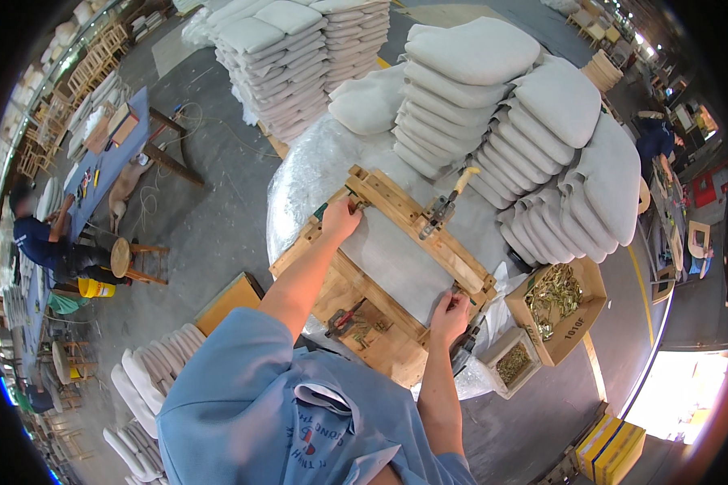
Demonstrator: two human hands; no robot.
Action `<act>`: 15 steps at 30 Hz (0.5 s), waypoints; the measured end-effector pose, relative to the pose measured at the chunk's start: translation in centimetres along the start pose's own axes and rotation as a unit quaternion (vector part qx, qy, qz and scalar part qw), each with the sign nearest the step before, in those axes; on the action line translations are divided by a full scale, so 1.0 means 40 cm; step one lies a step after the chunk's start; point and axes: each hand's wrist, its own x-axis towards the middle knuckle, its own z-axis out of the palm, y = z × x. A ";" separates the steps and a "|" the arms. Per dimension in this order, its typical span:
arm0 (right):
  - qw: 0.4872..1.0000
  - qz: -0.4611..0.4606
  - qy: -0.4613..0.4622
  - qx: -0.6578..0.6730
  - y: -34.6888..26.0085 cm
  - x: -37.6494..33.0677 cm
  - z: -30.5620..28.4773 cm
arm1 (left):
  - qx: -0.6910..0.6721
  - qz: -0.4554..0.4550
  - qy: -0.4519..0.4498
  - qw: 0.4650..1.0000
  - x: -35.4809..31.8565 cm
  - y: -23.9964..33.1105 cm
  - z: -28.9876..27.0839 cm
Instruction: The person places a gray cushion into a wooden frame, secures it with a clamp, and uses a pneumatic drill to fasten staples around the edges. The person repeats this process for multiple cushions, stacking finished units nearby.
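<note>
A wooden jig [416, 226] made of thick bars lies in front of me, with a light grey padded seat panel [404, 263] inside it. My left hand [341, 217] is at the jig's far left corner, its fingers pinched together near a small dark green piece. My right hand [450, 318] is at the near right corner, thumb and fingers closed. What either hand pinches is too small or hidden to name. A metal toggle clamp [438, 217] with a yellowish handle stands on the far bar. Another clamp [344, 320] with red parts sits on the near board.
Stacks of grey cushions [471, 52] rise beyond the jig. At right, a cardboard box [570, 343] holds brass-coloured metal pieces, beside a smaller tray [493, 365] of screws. More cushions [150, 376] lie at lower left. A person [44, 242] sits at a blue table [97, 174] at left.
</note>
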 end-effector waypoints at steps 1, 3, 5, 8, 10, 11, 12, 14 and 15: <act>1.000 -0.001 0.002 -0.004 -0.002 -0.001 -0.002 | -0.011 -0.008 0.003 1.000 -0.005 -0.001 -0.003; 1.000 -0.003 0.004 -0.012 -0.001 -0.001 -0.005 | -0.020 -0.019 0.011 1.000 -0.008 -0.002 -0.009; 1.000 -0.010 0.000 -0.007 0.000 0.000 0.002 | -0.017 -0.026 0.019 0.999 -0.006 -0.003 -0.015; 1.000 -0.012 0.003 -0.001 -0.002 -0.001 -0.003 | -0.034 -0.022 0.029 0.999 -0.014 0.019 -0.021; 1.000 -0.011 0.004 0.006 0.003 0.000 -0.006 | -0.042 -0.019 0.010 0.999 -0.017 0.034 -0.027; 1.000 -0.012 0.003 0.009 0.005 0.003 -0.008 | -0.046 -0.018 0.000 0.999 -0.017 0.043 -0.028; 1.000 -0.015 -0.002 0.015 0.003 0.002 -0.006 | -0.045 -0.013 0.000 0.999 -0.016 0.031 -0.028; 1.000 -0.006 -0.004 0.009 0.000 -0.001 -0.008 | -0.043 -0.003 0.001 0.999 -0.014 0.012 -0.021; 1.000 -0.003 -0.007 0.007 -0.004 -0.004 -0.002 | -0.032 0.003 0.008 0.999 -0.014 0.005 -0.019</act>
